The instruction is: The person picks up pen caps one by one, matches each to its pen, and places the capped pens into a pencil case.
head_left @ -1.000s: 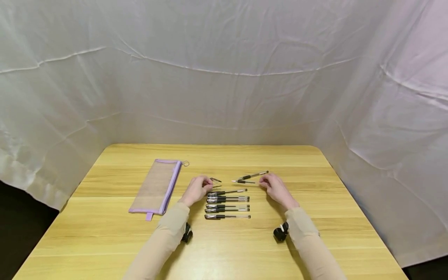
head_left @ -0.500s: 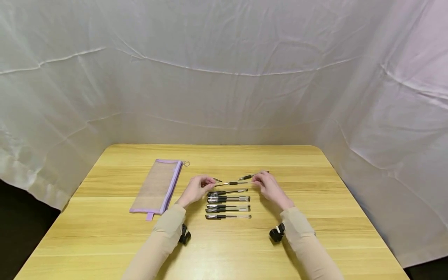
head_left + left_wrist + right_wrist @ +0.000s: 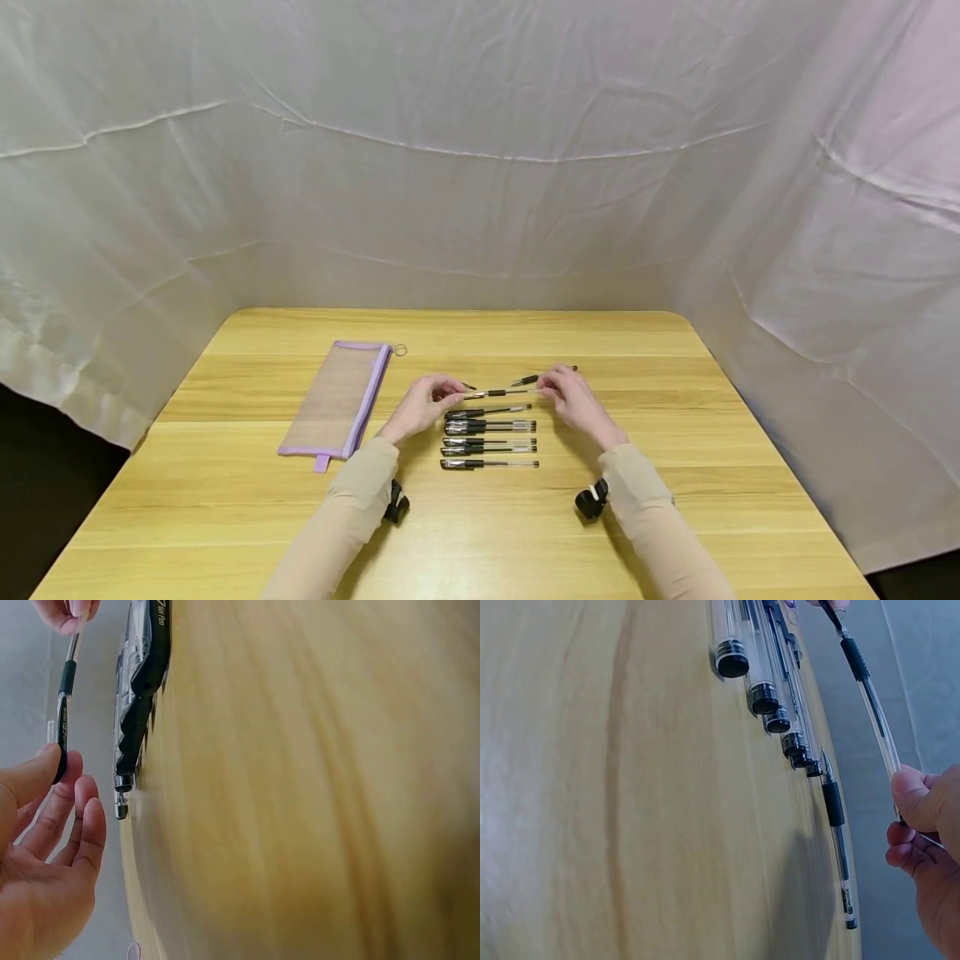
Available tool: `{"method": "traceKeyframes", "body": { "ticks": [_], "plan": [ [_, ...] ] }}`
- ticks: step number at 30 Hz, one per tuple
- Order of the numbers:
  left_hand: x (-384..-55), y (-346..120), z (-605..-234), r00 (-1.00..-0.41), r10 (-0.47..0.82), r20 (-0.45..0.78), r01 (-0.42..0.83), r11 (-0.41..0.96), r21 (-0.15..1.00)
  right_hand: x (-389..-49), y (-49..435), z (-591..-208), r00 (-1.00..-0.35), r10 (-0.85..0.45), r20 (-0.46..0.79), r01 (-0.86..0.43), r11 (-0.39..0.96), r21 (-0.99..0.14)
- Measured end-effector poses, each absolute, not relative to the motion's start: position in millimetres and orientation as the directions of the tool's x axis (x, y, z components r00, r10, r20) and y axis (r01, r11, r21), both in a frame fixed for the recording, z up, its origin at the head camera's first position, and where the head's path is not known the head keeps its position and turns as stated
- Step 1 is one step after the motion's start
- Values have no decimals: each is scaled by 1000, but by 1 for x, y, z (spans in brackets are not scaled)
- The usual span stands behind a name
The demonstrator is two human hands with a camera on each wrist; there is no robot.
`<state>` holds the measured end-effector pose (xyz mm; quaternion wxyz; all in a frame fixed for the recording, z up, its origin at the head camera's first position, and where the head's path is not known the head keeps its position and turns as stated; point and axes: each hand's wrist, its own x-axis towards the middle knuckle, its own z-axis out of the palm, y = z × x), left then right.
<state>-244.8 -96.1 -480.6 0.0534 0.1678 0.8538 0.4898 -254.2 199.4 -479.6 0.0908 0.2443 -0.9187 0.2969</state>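
Note:
My left hand (image 3: 422, 407) pinches the black clip cap (image 3: 63, 735) of a gel pen between thumb and index finger, its other fingers loosely bent. From the opposite end my right hand (image 3: 576, 405) pinches the clear barrel of that gel pen (image 3: 874, 709). The pen lies level between both hands, its tip inside the cap and its black rubber grip showing. Behind the right hand, an uncapped pen (image 3: 834, 817) rests on the table with its tip pointing left. A small dark piece (image 3: 468, 386) shows just beyond the left fingertips.
Several capped gel pens (image 3: 487, 427) lie in a row nearer me, caps to the left. A purple-edged mesh zip pouch (image 3: 330, 404) with a ring lies on the left of the wooden table (image 3: 480, 542). Pale curtains (image 3: 480, 208) surround the table.
The right hand has moved left, bringing the pen's tip into the cap held by the left hand. The left hand has shifted slightly. The row of pens and the pouch stay put.

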Motion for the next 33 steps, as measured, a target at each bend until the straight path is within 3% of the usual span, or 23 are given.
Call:
{"method": "traceKeyframes", "body": {
  "ticks": [22, 26, 29, 33],
  "plan": [
    [-244, -98, -479, -936, 344, 77, 236, 451, 861, -256, 203, -481, -890, -366, 273, -456, 682, -572],
    [-244, -99, -479, -939, 338, 65, 219, 441, 870, -256, 206, -481, -921, -325, 216, -377, 597, -708],
    [-244, -100, -480, -939, 334, 75, 224, 434, 873, -255, 211, -480, -951, -264, 161, -270, 456, -848],
    [-244, -101, -481, -938, 328, 113, 248, 406, 880, -255, 217, -478, -964, -226, 137, -201, 290, -936]
  ]
}}
